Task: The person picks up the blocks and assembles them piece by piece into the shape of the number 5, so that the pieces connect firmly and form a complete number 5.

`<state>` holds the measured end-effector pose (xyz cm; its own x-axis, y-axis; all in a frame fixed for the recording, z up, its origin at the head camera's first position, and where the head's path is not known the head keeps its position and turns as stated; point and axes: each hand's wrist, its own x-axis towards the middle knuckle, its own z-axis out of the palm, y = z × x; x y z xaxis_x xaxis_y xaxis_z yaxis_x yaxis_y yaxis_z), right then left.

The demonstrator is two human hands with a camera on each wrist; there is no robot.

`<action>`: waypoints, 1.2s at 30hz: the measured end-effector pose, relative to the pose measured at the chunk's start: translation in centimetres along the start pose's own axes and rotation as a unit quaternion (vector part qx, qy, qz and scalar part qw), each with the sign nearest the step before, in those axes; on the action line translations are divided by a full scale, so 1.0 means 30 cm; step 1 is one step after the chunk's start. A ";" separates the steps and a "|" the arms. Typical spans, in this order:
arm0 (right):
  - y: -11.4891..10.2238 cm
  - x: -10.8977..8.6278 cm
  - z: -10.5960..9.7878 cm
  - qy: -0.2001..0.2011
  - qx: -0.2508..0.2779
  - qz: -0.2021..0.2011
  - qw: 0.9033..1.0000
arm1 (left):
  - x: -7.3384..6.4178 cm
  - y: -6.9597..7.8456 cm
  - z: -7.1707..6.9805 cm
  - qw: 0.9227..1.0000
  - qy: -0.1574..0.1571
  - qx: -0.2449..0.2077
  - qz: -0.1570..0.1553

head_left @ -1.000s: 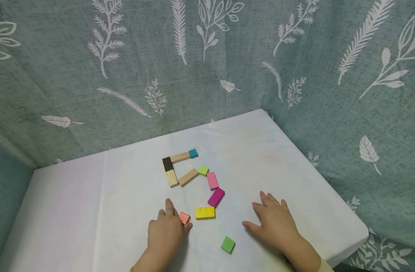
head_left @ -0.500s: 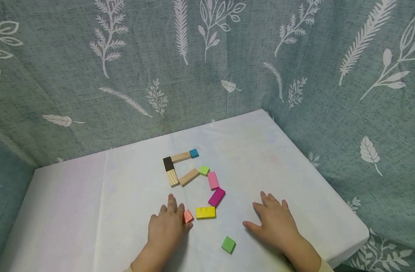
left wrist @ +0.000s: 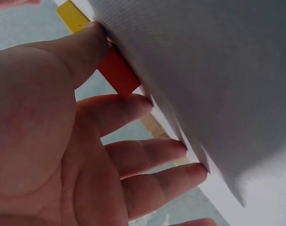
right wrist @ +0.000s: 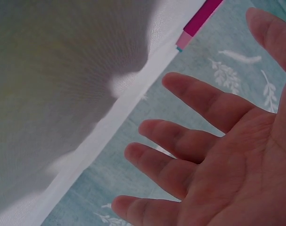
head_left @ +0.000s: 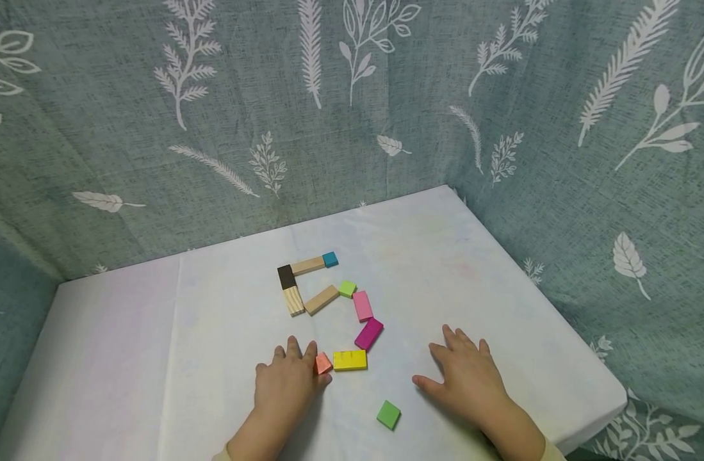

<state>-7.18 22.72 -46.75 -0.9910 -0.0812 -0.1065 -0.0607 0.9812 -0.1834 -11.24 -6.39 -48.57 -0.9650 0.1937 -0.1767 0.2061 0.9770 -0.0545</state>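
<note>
My left hand [head_left: 286, 383] is at an orange-red block [head_left: 323, 363] on the white table, just left of a yellow block [head_left: 350, 360]. In the left wrist view the thumb and index finger pinch that red block [left wrist: 118, 71], while the other fingers reach along the cloth. Part of the block is behind the fingers in the head view. My right hand [head_left: 469, 378] rests on the table to the right, fingers spread and holding nothing. Between the hands, nearer the front, lies a green block [head_left: 389, 415].
A curving row runs back from the yellow block: magenta [head_left: 369, 333], pink [head_left: 362, 306], lime [head_left: 347, 289], plain wooden [head_left: 321, 299], striped [head_left: 293, 301], dark brown [head_left: 286, 277], another wooden [head_left: 308, 266] and blue [head_left: 330, 259] blocks. A patterned green curtain [head_left: 328, 166] stands behind the table.
The orange-red block has shifted right with my left hand, closer to the yellow block, and has turned a little. My right hand has stayed in place.
</note>
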 end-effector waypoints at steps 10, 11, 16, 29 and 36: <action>-0.005 0.000 -0.001 0.002 0.000 -0.003 1.000 | -0.003 0.004 -0.004 1.000 0.007 0.014 0.002; -0.005 0.000 -0.002 0.000 0.000 -0.001 1.000 | -0.003 0.005 -0.004 1.000 0.003 0.015 0.001; -0.007 0.003 -0.004 -0.002 0.000 0.001 1.000 | -0.007 0.007 -0.006 1.000 -0.008 0.024 -0.003; -0.009 0.011 -0.005 -0.015 0.005 -0.001 1.000 | -0.048 0.017 -0.040 1.000 0.016 -0.002 -0.002; -0.002 0.010 -0.011 -0.014 0.006 0.009 1.000 | -0.158 0.197 -0.099 0.987 0.089 -0.003 0.135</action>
<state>-7.51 22.70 -46.45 -0.9882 -0.0693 -0.1368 -0.0420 0.9803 -0.1932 -5.94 -1.28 -45.12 -0.8886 0.4587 -0.0079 0.4587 0.8883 -0.0234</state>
